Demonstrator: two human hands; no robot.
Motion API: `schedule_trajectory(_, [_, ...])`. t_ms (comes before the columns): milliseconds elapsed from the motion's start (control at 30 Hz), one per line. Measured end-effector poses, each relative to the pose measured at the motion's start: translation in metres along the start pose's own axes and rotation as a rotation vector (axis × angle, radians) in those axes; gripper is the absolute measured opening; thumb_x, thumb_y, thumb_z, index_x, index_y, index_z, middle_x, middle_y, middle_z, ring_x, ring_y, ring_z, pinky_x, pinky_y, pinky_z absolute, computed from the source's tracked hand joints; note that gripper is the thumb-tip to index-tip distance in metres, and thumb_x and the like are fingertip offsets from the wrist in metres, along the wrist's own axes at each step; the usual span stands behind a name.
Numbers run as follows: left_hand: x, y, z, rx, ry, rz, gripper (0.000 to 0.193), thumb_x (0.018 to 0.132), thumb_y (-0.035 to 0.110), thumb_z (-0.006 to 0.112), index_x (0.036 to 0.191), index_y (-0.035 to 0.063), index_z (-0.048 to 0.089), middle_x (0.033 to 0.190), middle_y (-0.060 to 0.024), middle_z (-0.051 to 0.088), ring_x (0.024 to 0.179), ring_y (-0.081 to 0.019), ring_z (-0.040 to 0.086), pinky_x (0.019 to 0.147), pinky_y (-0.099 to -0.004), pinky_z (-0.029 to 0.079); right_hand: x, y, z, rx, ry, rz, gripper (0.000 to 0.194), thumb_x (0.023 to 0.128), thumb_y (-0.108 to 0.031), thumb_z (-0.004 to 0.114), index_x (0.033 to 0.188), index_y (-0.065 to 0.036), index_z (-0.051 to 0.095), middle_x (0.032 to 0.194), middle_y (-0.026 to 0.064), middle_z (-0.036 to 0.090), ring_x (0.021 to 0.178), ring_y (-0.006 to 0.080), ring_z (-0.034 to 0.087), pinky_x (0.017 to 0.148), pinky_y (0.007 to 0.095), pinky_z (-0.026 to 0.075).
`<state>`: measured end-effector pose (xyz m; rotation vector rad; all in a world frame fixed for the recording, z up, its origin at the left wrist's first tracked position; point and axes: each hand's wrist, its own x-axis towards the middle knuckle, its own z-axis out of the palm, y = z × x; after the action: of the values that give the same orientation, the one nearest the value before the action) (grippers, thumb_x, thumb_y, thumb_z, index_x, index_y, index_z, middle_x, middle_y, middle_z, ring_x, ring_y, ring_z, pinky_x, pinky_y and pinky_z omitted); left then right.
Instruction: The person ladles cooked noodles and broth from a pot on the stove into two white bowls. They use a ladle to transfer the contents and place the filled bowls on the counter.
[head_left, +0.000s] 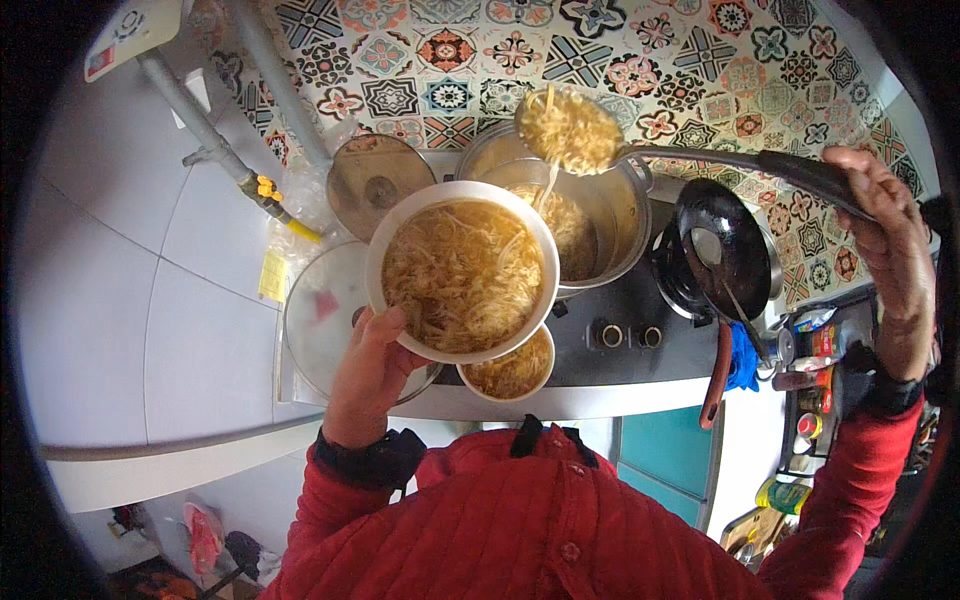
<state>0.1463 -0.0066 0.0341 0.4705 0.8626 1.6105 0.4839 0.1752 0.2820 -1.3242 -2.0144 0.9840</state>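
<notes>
My left hand (373, 360) grips the rim of a white bowl (462, 272) full of brownish noodle soup with pale shreds. My right hand (881, 217) holds the black handle of a metal ladle (571, 131), heaped with the same noodles. The ladle is raised above a large metal pot (634, 225), and a noodle strand hangs from it toward the pot. Noodles and broth show inside the pot, whose left part is hidden behind the held bowl. A second, smaller-looking bowl of soup (510, 367) stands below the held bowl, partly covered by it.
Two glass lids (382, 176) lie left of the pot. Right of it, a black wok (724, 251) with a brown handle holds another ladle, beside a blue cloth (742, 356). A grey gas pipe (217, 146) with a yellow end runs at the left. Jars and bottles (810, 425) stand far right.
</notes>
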Motion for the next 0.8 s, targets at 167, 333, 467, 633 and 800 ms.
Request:
schedule_trajectory(167, [0.009, -0.006, 0.005, -0.040, -0.006, -0.085, 0.048, 0.090, 0.021, 0.047, 0.130, -0.0032, 0.032, 0.122, -0.0170, 0.050, 0.101, -0.0258, 0.060, 0.081, -0.0365, 0.055, -0.007, -0.044, -0.014, 0.236, -0.275, -0.140, 0.050, 0.087, -0.027, 0.061, 0.123, 0.004, 0.048, 0.083, 0.0137, 0.061, 0.045, 0.0000, 0.032, 0.038, 0.0103, 0.025])
schedule_trajectory(333, [0.015, -0.008, 0.014, -0.007, -0.104, -0.070, 0.049, 0.091, 0.022, 0.046, 0.132, -0.0007, 0.029, 0.122, -0.0159, 0.050, 0.103, -0.0239, 0.059, 0.083, -0.0344, 0.054, -0.046, -0.027, 0.001, -0.036, 0.031, -0.003, 0.039, 0.087, -0.032, 0.055, 0.111, -0.001, 0.056, 0.085, -0.0020, 0.056, 0.065, 0.0016, 0.040, 0.057, 0.0142, 0.030])
schedule_trajectory(467, [0.015, -0.010, 0.023, -0.056, -0.165, -0.040, 0.051, 0.091, 0.023, 0.046, 0.133, 0.0008, 0.027, 0.124, -0.0153, 0.049, 0.104, -0.0235, 0.059, 0.085, -0.0346, 0.053, -0.072, -0.005, 0.035, 0.029, 0.168, -0.003, 0.038, 0.081, -0.031, 0.060, 0.104, -0.001, 0.058, 0.077, -0.0015, 0.055, 0.055, 0.0025, 0.038, 0.050, 0.0170, 0.029])
schedule_trajectory(633, [0.016, -0.009, 0.024, -0.034, -0.159, -0.091, 0.051, 0.091, 0.023, 0.045, 0.133, 0.0016, 0.027, 0.124, -0.0153, 0.049, 0.105, -0.0240, 0.058, 0.086, -0.0361, 0.053, -0.110, -0.009, 0.050, -0.364, 0.148, -0.131, 0.036, 0.082, -0.028, 0.059, 0.100, 0.003, 0.057, 0.086, 0.0079, 0.054, 0.068, 0.0128, 0.052, 0.056, 0.0220, 0.043])
schedule_trajectory(800, [0.018, -0.011, 0.024, -0.020, -0.146, -0.072, 0.052, 0.090, 0.022, 0.046, 0.134, 0.0021, 0.026, 0.124, -0.0153, 0.049, 0.105, -0.0240, 0.058, 0.084, -0.0356, 0.053, -0.136, 0.007, 0.047, -0.823, 0.085, -0.592, 0.021, 0.081, -0.015, 0.057, 0.097, -0.001, 0.060, 0.089, 0.0185, 0.054, 0.076, 0.0288, 0.055, 0.067, 0.0378, 0.045])
